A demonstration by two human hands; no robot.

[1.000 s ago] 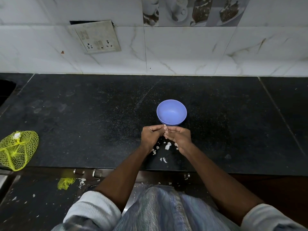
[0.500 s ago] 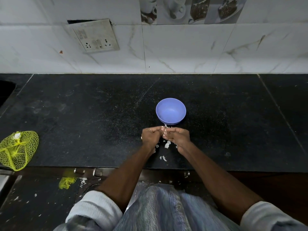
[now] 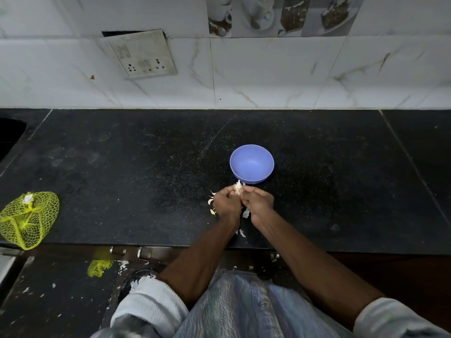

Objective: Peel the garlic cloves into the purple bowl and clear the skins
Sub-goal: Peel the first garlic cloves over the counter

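The purple bowl [image 3: 251,164] stands on the black counter [image 3: 136,176], and I see nothing inside it. Just in front of the bowl, my left hand [image 3: 225,203] and my right hand [image 3: 258,202] meet fingertip to fingertip and pinch a white garlic piece [image 3: 237,187] between them. Loose garlic skins [image 3: 211,202] lie on the counter around and under both hands, with more skin scraps [image 3: 241,232] nearer the front edge.
A yellow net bag [image 3: 28,219] lies at the counter's left front edge. A socket plate [image 3: 141,54] hangs on the tiled wall. A dark sink opening [image 3: 9,135] sits far left. More skin bits and a yellow net scrap [image 3: 98,267] lie on the floor below.
Both hands stayed together in front of the bowl, working the garlic. The white piece now sticks out more above the fingertips.
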